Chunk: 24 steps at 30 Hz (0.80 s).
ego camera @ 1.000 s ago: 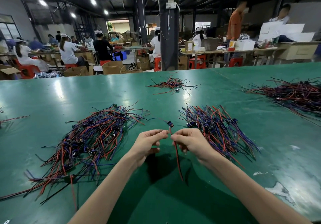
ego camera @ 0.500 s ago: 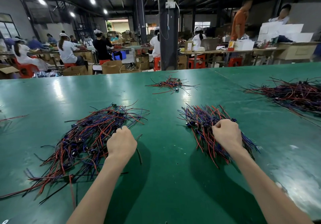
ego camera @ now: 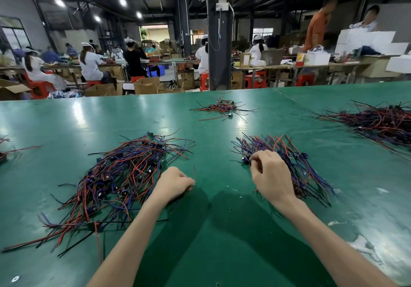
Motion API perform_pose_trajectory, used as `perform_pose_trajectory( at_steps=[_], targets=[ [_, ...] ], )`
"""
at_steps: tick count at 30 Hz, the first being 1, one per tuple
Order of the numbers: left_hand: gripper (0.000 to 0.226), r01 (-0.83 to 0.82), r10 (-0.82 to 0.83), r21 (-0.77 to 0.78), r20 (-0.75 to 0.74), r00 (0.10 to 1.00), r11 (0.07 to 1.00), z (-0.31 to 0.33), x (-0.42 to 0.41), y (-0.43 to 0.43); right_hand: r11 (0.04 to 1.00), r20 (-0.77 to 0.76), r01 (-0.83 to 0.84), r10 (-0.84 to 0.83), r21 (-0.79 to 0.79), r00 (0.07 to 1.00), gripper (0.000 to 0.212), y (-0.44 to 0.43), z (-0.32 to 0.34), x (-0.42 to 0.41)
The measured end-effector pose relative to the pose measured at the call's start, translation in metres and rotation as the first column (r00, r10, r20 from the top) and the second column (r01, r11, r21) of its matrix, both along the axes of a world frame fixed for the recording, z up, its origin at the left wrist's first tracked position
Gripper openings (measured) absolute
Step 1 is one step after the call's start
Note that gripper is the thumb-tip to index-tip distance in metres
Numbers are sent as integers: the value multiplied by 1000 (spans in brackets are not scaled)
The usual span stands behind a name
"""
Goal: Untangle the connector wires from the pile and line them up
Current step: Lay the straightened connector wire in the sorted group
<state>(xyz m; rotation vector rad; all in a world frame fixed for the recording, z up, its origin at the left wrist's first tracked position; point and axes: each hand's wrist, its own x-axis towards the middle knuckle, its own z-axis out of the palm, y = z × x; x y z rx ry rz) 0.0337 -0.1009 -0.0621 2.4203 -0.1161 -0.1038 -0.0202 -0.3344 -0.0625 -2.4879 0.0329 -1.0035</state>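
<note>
Two heaps of red, blue and black connector wires are lying on the green table (ego camera: 211, 231) in front of the person. The tangled pile (ego camera: 115, 180) is sprawling to the left, its strands crossing every way and trailing toward the near edge. The lined-up bunch (ego camera: 287, 153) is lying to the right, its wires running roughly parallel, fanning away from the person at the far end.

Right hand (ego camera: 270, 175) is resting over the near part of the lined-up bunch, palm down, wrist bent, fingers (ego camera: 255, 160) curled and pinching at a small dark connector at the bunch's left edge. Left hand (ego camera: 172, 183) is sitting at the right fringe of the tangled pile, knuckles up, curled into a loose fist; a thin red strand is rising just beside its fingertips, but whether it is actually gripping that strand cannot be told. Both forearms are reaching out from the bottom, spread apart.

Farther off, a small cluster (ego camera: 222, 107) is lying near the table's middle, and a larger heap (ego camera: 378, 122) is spreading at the right edge.
</note>
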Motion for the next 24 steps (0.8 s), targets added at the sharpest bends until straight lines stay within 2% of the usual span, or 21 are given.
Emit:
perform_pose_trajectory(
  at_steps=[2,4,7,11,15,17,19,20,22,24],
  targets=[
    [34,-20,3,-215,-80,997,976,0,0,-4,996,3,-86,86,2,996,7,8,-2,-2],
    [30,-34,-13,-331,-138,990,943,-2,-1,-9,983,-25,-183,183,21,983,8,17,-3,-5],
    [24,-24,-29,-367,-137,990,930,-8,-4,-16,950,-94,-311,310,8,946,11,31,-8,-8],
    [7,-14,-51,-487,-120,991,873,-9,-5,-23,931,-157,-365,360,1,919,13,41,-17,-10],
    [17,-64,84,-584,6,996,809,0,-1,-17,908,-237,-418,410,20,880,8,42,-18,-10],
    [20,-125,220,-512,129,967,850,4,0,-7,873,-275,-486,479,46,834,5,47,-17,-11],
    [23,-225,323,-286,367,872,931,6,1,4,824,-337,-564,547,55,766,11,56,-19,-11],
    [25,-291,335,-167,480,811,942,6,2,9,803,-375,-595,564,41,736,14,62,-20,-10],
    [30,-402,323,-5,604,728,916,5,4,16,784,-433,-621,563,9,704,19,75,-22,-2],
    [35,-468,327,79,614,718,880,5,6,21,814,-480,-580,516,17,710,26,83,-18,15]
  ],
)
